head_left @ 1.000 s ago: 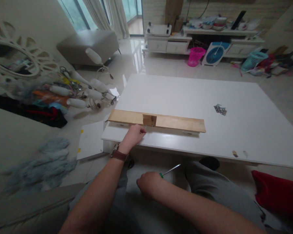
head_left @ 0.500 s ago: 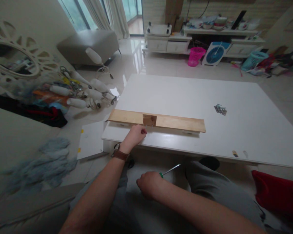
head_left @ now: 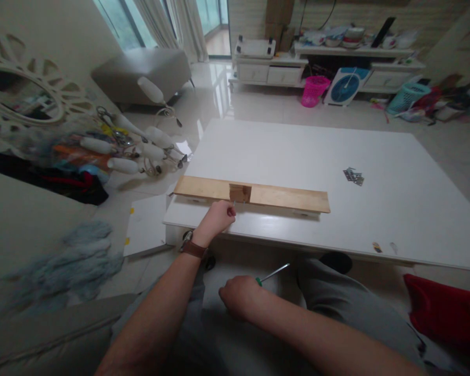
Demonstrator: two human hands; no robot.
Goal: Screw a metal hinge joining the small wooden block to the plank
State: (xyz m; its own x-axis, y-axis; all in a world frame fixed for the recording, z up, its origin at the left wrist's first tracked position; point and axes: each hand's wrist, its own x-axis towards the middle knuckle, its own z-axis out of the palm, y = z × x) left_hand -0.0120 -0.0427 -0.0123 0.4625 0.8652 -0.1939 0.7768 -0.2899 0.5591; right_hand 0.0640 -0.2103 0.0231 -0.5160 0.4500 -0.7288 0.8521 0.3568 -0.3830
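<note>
My left hand (head_left: 218, 216), with a watch on its wrist, is closed in a pinch at the near edge of a long wooden board (head_left: 290, 197). A thin metal screw (head_left: 235, 203) shows at its fingertips, and a second screw (head_left: 244, 201) stands just to the right. Beside them the board has a square, darker recess (head_left: 240, 194). The board lies raised on the white panel (head_left: 282, 151). Lower down, over my lap, my right hand (head_left: 241, 296) is closed around a screwdriver (head_left: 274, 272); its green handle is mostly hidden and its shaft points up to the right.
A small pile of metal hardware (head_left: 353, 176) lies on the panel's right part. Two small pieces, one a yellowish plate (head_left: 377, 247), are near its front edge. A white box-like piece (head_left: 147, 224) sits at left. A red object (head_left: 446, 308) is at lower right.
</note>
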